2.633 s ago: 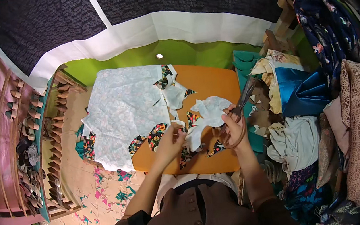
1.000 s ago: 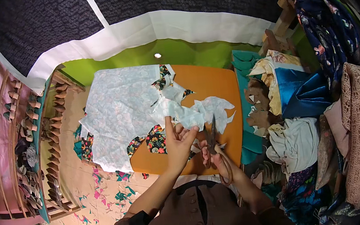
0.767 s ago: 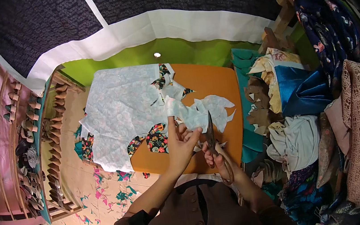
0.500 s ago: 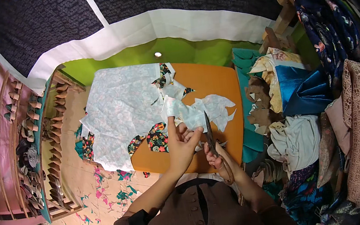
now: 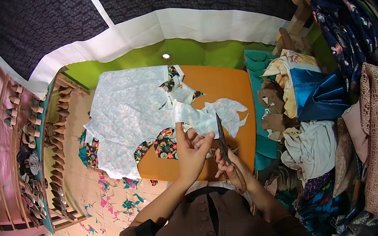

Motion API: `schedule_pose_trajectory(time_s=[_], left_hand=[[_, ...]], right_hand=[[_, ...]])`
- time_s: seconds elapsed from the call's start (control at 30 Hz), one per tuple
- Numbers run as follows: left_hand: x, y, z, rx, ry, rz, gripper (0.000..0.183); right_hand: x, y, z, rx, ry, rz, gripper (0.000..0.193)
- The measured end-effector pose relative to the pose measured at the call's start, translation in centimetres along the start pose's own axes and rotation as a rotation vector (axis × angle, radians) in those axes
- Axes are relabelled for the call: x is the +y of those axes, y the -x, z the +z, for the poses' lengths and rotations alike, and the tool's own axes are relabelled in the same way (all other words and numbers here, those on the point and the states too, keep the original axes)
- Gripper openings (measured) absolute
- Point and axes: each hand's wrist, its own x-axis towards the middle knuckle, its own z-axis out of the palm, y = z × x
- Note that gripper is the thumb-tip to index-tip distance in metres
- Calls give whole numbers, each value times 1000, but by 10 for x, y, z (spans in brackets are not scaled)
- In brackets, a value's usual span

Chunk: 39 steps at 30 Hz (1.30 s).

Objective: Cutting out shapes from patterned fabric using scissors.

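Observation:
My left hand (image 5: pixel 190 154) is closed on a small pale cloth piece (image 5: pixel 197 120) with a faint pattern, pinching its lower right edge with the thumb. In my right hand (image 5: pixel 225 166) are dark metal scissors (image 5: pixel 222 143), tips pointing away from me. Their blades lie along the right edge of the held piece; whether they are parted is hard to make out. Beyond my hands, a large pale sheet of fabric (image 5: pixel 127 111) covers the left of the orange tabletop (image 5: pixel 234 82). Black floral fabric (image 5: pixel 165 147) shows along its edge, left of my left hand.
A pale offcut (image 5: pixel 229 110) lies right of the scissors. Teal fabric (image 5: pixel 257 74) and heaped folded cloths (image 5: pixel 313 150) stand close on the right. Wooden racks of shoe lasts (image 5: pixel 58 148) line the left. Coloured scraps (image 5: pixel 129 204) litter the floor (image 5: pixel 116 221) at lower left.
The scissors have shifted slightly right, their tips a little farther from me, and the fingers of my right hand have moved a little. My left hand stays nearly still on the cloth piece.

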Motion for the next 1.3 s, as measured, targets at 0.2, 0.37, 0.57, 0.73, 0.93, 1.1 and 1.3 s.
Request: schedule_pose_trajectory(time_s=[0.2,0.37,0.57,0.73,0.93,1.1,1.3], left_hand=[[10,0,8,-21,-40,46,75],[2,0,-1,-42,-52,60,74],[7,-1,0,-8,-38,42,71],[6,-6,-7,-40,1,-4,74],[14,-6,-8,-137,-60,-61,80],[19,-8,-9,-149,-80,-39,70],[19,-8,-11,-196,-122,-74,63]], right_hand=[[4,2,-5,31,91,48,40],[-1,-2,0,39,126,10,40],[-3,-1,-5,50,243,26,55],[-2,1,-2,90,233,53,63],[0,-2,-4,74,101,97,77],[-16,-1,2,101,101,187,80],[-6,3,-2,89,154,112,80]])
